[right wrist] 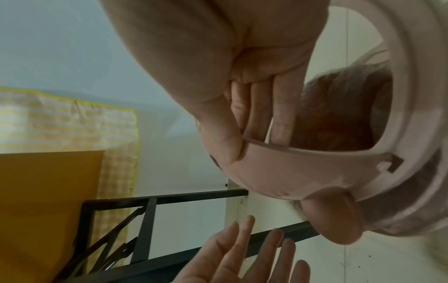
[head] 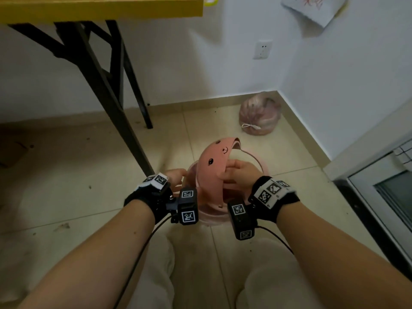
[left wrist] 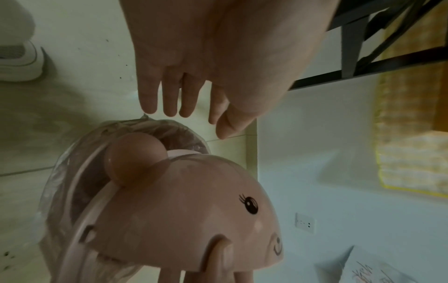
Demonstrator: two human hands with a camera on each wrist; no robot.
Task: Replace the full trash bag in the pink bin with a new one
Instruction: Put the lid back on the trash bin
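The pink bin (head: 211, 216) stands on the floor between my knees. A clear new bag (left wrist: 60, 181) lines its mouth and folds over the rim. The pink domed lid (head: 214, 168) with a bear face is tilted up on its ring (right wrist: 412, 95). My right hand (head: 237, 172) pinches the lid's edge (right wrist: 278, 151), thumb on the outside and fingers inside. Just left of the bin, my left hand (head: 176, 175) hovers with straight fingers (left wrist: 169, 103) and holds nothing. The full trash bag (head: 259, 117), tied with a white string, lies in the far corner.
A yellow-topped table with black folding legs (head: 111, 85) stands at the left, one leg close to the bin. White walls meet behind, with a socket (head: 262, 49). A framed glass panel (head: 383, 190) is at the right. A white shoe (left wrist: 19, 61) is on the tiles.
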